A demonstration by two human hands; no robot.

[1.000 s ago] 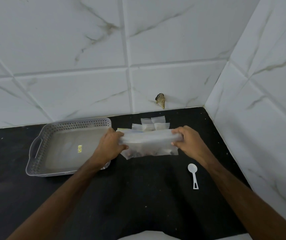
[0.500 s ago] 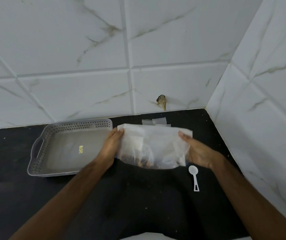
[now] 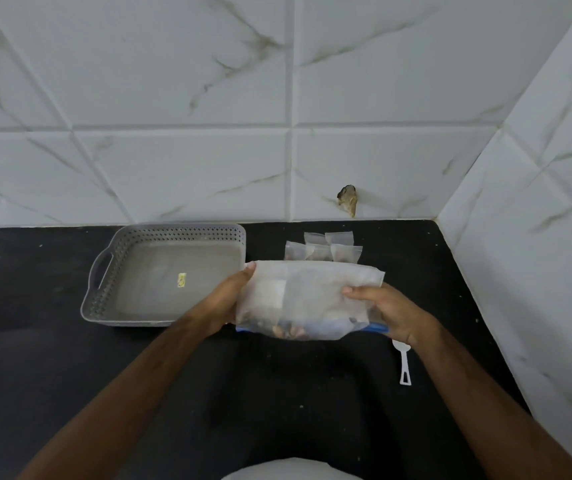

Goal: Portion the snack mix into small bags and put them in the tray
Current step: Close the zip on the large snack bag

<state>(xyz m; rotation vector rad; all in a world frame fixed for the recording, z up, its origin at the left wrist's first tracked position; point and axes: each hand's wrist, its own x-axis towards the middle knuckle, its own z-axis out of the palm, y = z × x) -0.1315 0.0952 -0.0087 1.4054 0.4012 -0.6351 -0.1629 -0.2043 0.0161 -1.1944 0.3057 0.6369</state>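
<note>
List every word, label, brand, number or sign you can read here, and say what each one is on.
No text in this view can be read.
Small yellow sticker on the floor of the grey tray: print too small and blurred to read.
Whitish patch on the big snack-mix bag, held by the left hand and right hand: no legible text.
Small bags and white scoop: no markings visible.

A black counter (image 3: 277, 393) fills a corner of white marbled tile walls. Near its back edge sits a grey perforated tray (image 3: 104, 282), with a cluster of small clear bags (image 3: 322, 249) toward the back right corner. A white plastic scoop (image 3: 404, 365) lies near the right edge.
</note>
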